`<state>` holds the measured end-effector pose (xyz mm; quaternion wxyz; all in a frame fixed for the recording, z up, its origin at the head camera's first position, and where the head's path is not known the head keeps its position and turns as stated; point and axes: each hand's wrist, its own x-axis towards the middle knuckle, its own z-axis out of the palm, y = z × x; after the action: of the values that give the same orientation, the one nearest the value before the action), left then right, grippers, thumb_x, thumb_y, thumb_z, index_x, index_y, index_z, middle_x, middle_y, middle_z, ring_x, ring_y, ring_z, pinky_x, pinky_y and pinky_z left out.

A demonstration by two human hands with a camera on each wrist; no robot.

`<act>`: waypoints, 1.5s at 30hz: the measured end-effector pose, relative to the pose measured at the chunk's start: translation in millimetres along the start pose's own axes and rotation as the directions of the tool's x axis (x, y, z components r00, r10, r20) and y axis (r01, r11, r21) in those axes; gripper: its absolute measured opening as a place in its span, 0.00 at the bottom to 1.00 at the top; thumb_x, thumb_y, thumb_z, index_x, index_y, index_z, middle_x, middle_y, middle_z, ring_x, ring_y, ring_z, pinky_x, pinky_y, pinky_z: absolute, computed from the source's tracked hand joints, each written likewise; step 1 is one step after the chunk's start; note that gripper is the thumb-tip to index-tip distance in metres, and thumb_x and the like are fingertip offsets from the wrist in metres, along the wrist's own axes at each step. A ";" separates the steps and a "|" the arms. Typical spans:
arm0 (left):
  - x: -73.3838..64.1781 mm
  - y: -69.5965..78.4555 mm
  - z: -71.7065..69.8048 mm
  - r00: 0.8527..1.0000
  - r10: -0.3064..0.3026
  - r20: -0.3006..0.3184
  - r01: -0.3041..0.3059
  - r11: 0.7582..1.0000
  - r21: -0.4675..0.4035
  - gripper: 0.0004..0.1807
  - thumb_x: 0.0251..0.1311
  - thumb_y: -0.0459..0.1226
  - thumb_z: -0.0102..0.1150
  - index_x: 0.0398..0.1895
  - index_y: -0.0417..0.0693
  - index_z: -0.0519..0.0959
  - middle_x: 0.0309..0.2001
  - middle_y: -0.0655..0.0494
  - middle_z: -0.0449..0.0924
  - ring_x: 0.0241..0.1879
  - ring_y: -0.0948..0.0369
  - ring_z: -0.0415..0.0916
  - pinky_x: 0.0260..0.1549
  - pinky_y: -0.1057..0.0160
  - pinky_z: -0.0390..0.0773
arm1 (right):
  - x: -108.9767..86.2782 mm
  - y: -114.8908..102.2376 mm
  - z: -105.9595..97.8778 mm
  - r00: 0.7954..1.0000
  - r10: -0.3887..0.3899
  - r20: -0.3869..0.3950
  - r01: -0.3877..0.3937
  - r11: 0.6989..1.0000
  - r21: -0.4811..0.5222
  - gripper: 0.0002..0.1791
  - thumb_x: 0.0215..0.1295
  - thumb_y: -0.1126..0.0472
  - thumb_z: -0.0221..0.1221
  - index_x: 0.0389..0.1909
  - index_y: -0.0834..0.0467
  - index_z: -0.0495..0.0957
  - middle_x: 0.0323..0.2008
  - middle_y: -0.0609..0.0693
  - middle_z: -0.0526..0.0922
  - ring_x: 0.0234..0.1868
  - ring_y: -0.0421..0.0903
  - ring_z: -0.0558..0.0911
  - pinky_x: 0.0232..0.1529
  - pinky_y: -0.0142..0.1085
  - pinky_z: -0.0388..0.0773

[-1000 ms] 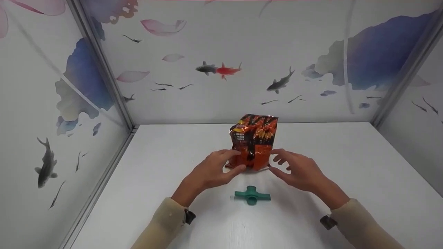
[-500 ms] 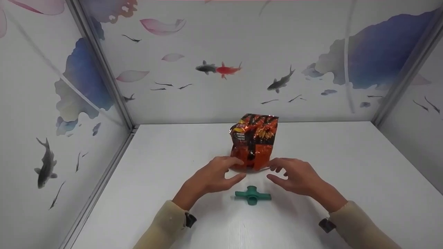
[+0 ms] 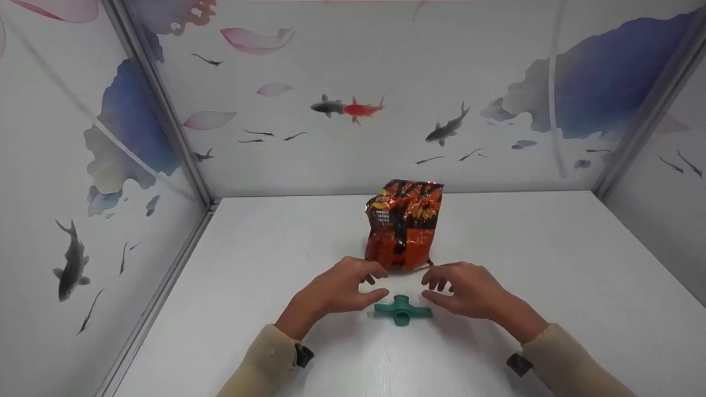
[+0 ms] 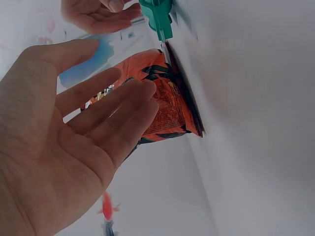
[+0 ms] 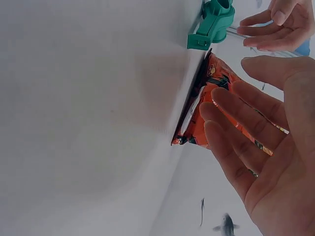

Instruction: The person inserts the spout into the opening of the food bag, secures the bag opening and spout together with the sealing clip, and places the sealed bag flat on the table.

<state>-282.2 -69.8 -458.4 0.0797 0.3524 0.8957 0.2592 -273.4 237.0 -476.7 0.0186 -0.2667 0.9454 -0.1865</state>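
An orange and black snack bag (image 3: 405,226) stands upright toward the back of the white table. In front of it lies a green plastic bag-sealing clip (image 3: 402,310) with a round spout at its middle. My left hand (image 3: 345,286) hovers to the left of the clip, fingers relaxed and holding nothing. On the other side my right hand (image 3: 469,289) mirrors it, also holding nothing. Both wrist views show the bag (image 4: 165,103) beyond the loosely bent fingers, and the clip (image 5: 212,24) lies between the two hands, apart from them.
A white back wall (image 3: 358,160) with painted fish stands behind the table (image 3: 265,231). Side panels with metal corner posts (image 3: 165,110) bound the left and right. Black bands (image 3: 303,355) sit at both wrists by the beige sleeves.
Both hands have drawn back from the sides of the bag toward me and now sit on either side of the clip. The bag and the clip have stayed in place.
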 end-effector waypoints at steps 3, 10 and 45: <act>-0.3 -0.4 1.3 1.000 -0.010 0.024 0.011 1.000 -0.008 0.22 0.74 0.51 0.66 0.65 0.54 0.84 0.58 0.56 0.90 0.56 0.59 0.87 0.54 0.62 0.88 | 0.2 -0.6 0.9 0.999 0.013 0.032 -0.014 1.000 0.021 0.13 0.71 0.45 0.71 0.51 0.44 0.90 0.39 0.35 0.90 0.41 0.35 0.85 0.42 0.34 0.85; 1.0 -4.5 7.2 0.998 0.007 0.059 -0.003 0.998 -0.065 0.21 0.72 0.50 0.69 0.62 0.52 0.86 0.55 0.54 0.91 0.51 0.61 0.89 0.52 0.63 0.89 | 0.6 2.8 3.5 0.996 0.000 0.091 -0.007 0.997 0.075 0.12 0.71 0.45 0.71 0.50 0.42 0.91 0.39 0.32 0.90 0.40 0.33 0.84 0.44 0.35 0.86; 4.8 -10.9 23.0 0.995 -0.002 0.099 0.012 0.995 -0.097 0.15 0.67 0.40 0.75 0.56 0.52 0.90 0.47 0.62 0.92 0.40 0.73 0.83 0.48 0.72 0.86 | -1.6 7.8 8.5 0.989 -0.029 0.146 0.015 0.995 0.100 0.07 0.65 0.48 0.76 0.43 0.38 0.90 0.37 0.30 0.87 0.39 0.35 0.82 0.42 0.34 0.82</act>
<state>-284.6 -63.9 -483.6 0.1421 0.3573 0.8782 0.2844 -274.8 241.1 -487.5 0.0997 -0.2889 0.9280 -0.2131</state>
